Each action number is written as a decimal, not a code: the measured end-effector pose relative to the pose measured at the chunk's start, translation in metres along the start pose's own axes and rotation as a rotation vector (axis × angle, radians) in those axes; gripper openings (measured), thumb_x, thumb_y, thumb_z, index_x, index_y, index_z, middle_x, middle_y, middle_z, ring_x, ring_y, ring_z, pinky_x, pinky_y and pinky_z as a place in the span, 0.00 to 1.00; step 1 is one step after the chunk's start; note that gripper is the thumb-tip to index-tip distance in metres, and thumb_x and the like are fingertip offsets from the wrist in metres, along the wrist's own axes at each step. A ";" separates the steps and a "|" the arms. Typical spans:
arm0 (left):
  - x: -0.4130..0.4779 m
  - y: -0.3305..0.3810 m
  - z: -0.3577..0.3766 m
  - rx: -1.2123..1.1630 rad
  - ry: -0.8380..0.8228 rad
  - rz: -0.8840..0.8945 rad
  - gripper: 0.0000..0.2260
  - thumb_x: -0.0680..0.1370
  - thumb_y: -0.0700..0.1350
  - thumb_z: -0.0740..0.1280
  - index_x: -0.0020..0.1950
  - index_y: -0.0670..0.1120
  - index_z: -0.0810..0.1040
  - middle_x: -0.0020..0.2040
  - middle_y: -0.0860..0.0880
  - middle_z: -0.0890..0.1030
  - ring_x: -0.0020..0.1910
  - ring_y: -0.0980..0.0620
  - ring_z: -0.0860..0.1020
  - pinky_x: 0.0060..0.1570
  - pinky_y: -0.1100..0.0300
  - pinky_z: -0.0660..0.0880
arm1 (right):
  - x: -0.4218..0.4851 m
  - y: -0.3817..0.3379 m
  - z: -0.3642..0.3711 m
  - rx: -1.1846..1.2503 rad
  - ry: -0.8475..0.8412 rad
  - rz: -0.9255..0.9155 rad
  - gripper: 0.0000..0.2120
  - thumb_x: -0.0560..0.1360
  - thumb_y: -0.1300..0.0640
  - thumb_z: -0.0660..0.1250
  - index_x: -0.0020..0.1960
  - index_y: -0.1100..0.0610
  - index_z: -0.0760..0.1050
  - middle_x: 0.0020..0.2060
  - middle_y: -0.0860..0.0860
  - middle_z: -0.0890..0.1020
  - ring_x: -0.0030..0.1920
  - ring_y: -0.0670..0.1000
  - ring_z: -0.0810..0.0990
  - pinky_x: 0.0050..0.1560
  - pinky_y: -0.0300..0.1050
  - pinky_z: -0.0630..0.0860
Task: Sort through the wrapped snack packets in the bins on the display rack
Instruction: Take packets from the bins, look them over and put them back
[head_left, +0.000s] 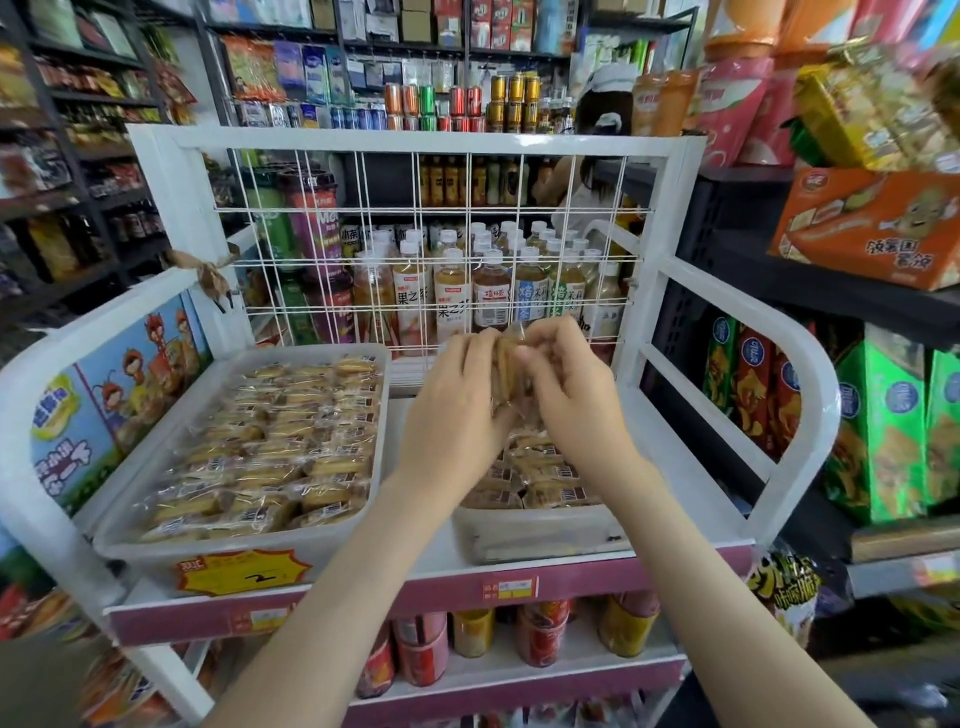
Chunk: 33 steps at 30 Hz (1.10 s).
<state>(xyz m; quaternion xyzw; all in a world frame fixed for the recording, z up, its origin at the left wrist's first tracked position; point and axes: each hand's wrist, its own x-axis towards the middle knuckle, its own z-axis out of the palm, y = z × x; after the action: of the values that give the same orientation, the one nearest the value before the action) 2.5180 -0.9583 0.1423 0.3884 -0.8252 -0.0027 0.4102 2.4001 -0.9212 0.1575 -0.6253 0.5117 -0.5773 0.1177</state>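
Observation:
A white display rack (800, 395) carries two pale plastic bins on its top shelf. The left bin (223, 543) is packed with several rows of clear-wrapped golden snack packets (291, 441). The right bin (540, 535) holds more of the same packets (540, 478), partly hidden by my arms. Above the right bin, my left hand (457, 410) and my right hand (566, 395) together grip a small bundle of wrapped packets (506, 364) between them, fingers curled round it.
A white wire grid (431, 249) backs the shelf, with drink bottles (493, 296) behind it. An orange price tag (241, 571) hangs under the left bin. Cans stand on the lower shelf (540, 631). Boxed and bagged snacks fill the dark shelving at right (878, 431). A person stands behind the rack (597, 130).

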 end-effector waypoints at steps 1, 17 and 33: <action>0.002 -0.002 -0.001 -0.066 -0.016 -0.040 0.29 0.72 0.45 0.74 0.70 0.41 0.68 0.64 0.45 0.72 0.59 0.48 0.74 0.52 0.65 0.69 | 0.000 0.004 -0.002 0.070 -0.043 -0.002 0.06 0.78 0.60 0.65 0.54 0.54 0.70 0.37 0.46 0.74 0.33 0.41 0.73 0.36 0.46 0.75; -0.008 -0.033 -0.014 -1.191 -0.301 -0.506 0.30 0.69 0.47 0.76 0.68 0.53 0.70 0.62 0.46 0.79 0.57 0.49 0.81 0.58 0.51 0.77 | 0.002 0.050 -0.011 -0.497 -0.026 -0.287 0.27 0.66 0.49 0.73 0.62 0.48 0.70 0.53 0.38 0.69 0.53 0.40 0.62 0.55 0.45 0.62; -0.004 -0.037 -0.008 -1.341 -0.097 -0.632 0.20 0.75 0.31 0.66 0.63 0.49 0.73 0.48 0.49 0.85 0.51 0.48 0.83 0.48 0.55 0.81 | 0.004 0.038 -0.016 0.108 -0.078 0.163 0.20 0.77 0.65 0.66 0.63 0.46 0.72 0.47 0.50 0.80 0.46 0.48 0.80 0.48 0.44 0.80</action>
<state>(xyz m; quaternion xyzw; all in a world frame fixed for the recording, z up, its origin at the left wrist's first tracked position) 2.5481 -0.9788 0.1328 0.2732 -0.5123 -0.6410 0.5021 2.3666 -0.9338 0.1372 -0.5963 0.5241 -0.5679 0.2176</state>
